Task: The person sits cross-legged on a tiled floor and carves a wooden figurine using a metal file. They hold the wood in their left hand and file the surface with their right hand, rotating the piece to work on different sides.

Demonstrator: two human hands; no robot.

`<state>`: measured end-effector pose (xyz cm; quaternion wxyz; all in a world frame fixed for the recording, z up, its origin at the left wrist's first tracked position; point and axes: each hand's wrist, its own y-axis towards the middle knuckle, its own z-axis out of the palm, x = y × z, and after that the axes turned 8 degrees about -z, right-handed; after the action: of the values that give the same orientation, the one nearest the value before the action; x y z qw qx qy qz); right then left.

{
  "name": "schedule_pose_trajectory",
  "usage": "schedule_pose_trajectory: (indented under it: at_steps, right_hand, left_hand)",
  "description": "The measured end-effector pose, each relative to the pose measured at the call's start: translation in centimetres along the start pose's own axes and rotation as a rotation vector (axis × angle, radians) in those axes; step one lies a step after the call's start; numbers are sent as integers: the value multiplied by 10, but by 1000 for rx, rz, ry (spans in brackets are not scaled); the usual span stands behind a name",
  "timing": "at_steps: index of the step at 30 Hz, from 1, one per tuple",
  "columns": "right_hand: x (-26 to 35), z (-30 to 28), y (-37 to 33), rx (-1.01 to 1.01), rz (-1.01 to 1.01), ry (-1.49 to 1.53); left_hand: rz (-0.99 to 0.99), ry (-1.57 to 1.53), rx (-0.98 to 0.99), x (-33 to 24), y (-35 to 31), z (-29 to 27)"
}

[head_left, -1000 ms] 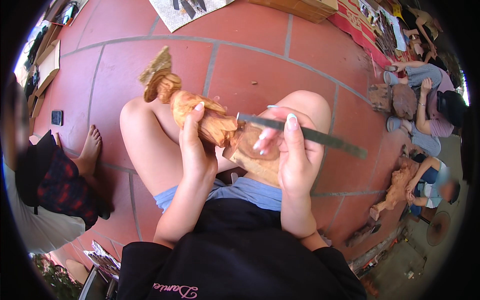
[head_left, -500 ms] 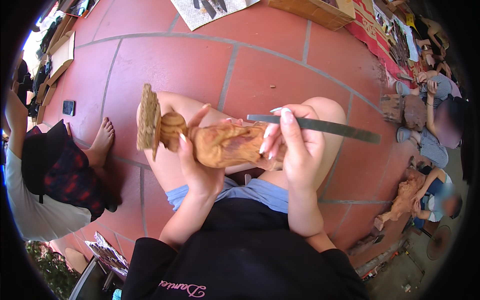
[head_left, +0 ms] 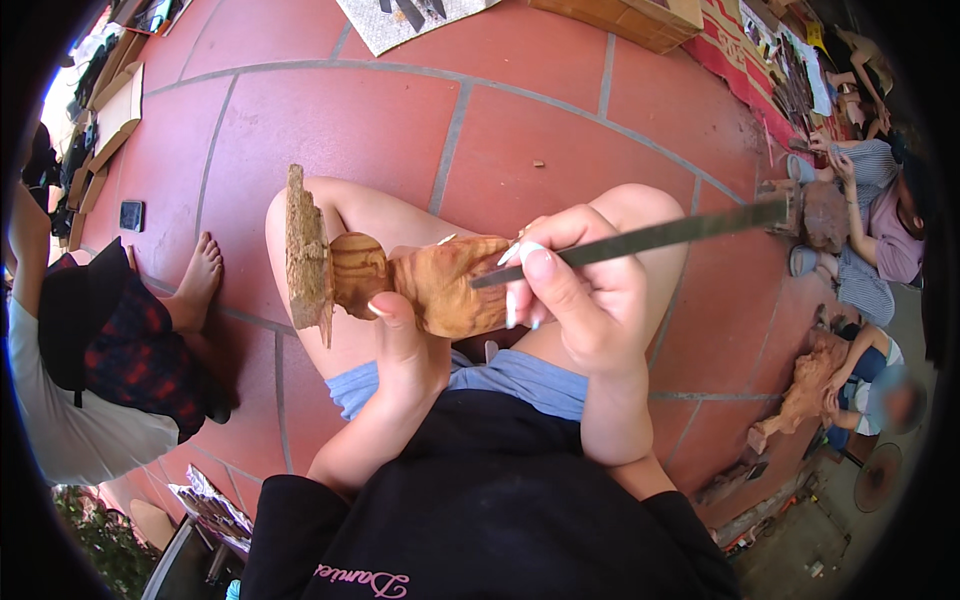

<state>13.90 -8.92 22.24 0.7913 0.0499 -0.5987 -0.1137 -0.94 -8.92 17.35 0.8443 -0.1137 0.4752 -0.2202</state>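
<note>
Across my lap lies a carved wooden figure (head_left: 450, 283) in orange-brown wood, with a rounded, grooved head part (head_left: 358, 275) and a rough, bark-like end piece (head_left: 307, 255) at the left. My left hand (head_left: 408, 345) grips it from below, its thumb on the near side and most fingers hidden behind the wood. In my right hand (head_left: 590, 300) is a long, flat steel carving tool (head_left: 660, 236), pinched between thumb and fingers. Its narrow tip rests at or just over the figure's surface; its wider end sticks out to the right.
A seated person (head_left: 110, 350) is close on my left, by a phone (head_left: 132, 215) on the red tiles. Ahead lie a sheet with tools (head_left: 400, 25) and a cardboard box (head_left: 630, 20). Other people handle wood at the right, one with a large carving (head_left: 800, 390).
The tool's tip has come down and left onto the figure's middle, while its outer end has swung up. The figure has turned slightly in my left hand.
</note>
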Motion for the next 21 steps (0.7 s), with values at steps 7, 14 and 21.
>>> schedule_pose_trajectory:
  at_steps: [7, 14, 21]
  right_hand:
    - [-8, 10, 2, 33, -38, 86]
    - [-10, 6, 5, -18, -134, -251]
    - [-11, 16, 4, 46, -279, -245]
  left_hand:
    - [60, 108, 76, 0, 7, 0]
    - [130, 83, -52, 8, 5, 5]
    - [91, 149, -1, 0, 0, 13]
